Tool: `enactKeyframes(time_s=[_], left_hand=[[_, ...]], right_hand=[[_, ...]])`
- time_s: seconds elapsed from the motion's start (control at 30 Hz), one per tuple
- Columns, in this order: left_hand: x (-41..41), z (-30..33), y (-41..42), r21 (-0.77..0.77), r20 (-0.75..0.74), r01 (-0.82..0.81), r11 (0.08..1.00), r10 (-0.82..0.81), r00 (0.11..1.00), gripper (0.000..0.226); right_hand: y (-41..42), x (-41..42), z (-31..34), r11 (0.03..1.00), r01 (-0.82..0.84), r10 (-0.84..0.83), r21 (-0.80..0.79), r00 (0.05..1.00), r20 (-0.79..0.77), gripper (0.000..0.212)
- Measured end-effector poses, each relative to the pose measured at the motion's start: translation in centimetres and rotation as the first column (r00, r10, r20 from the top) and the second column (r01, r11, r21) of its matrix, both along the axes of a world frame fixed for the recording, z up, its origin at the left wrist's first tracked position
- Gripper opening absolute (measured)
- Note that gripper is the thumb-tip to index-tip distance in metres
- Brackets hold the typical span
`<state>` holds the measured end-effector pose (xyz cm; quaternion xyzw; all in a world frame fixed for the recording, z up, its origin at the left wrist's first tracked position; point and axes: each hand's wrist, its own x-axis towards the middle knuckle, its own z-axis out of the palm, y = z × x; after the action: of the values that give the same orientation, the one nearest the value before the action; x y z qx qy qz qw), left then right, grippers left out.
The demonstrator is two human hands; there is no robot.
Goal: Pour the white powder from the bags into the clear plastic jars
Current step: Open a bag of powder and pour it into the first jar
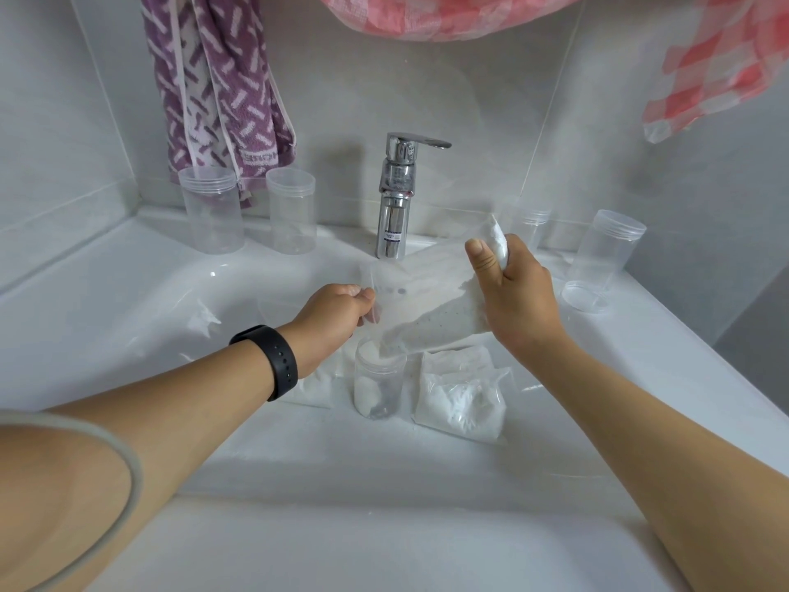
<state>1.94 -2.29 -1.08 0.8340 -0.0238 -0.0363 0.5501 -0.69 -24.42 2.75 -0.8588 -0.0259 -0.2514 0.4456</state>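
Note:
A clear plastic bag of white powder (431,309) is tilted, mouth down, over an open clear jar (378,386) standing in the white basin. My right hand (512,296) grips the raised bottom end of the bag. My left hand (337,314) pinches the bag's open top edge just above the jar's rim. White powder lies in the jar's lower left part. A second bag of powder (463,399) lies flat to the right of the jar, and another powder bag (314,388) lies to its left, partly hidden by my left wrist.
The chrome tap (395,198) stands just behind the bag. Two clear jars (211,209) (291,211) stand at the back left. At the back right are a jar (606,258), a lid (585,296) and a further jar (529,228). Towels (222,87) hang overhead.

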Motion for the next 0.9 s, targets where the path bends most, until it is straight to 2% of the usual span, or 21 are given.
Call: enactKeyframes(time_s=[0.9], left_hand=[[0.25,-0.1,-0.1,0.01,0.008,0.015,1.0,-0.015,1.0,0.041]], right_hand=[[0.16,-0.3,0.2,1.0,-0.005,0.005,-0.003,1.0,0.005,0.051]])
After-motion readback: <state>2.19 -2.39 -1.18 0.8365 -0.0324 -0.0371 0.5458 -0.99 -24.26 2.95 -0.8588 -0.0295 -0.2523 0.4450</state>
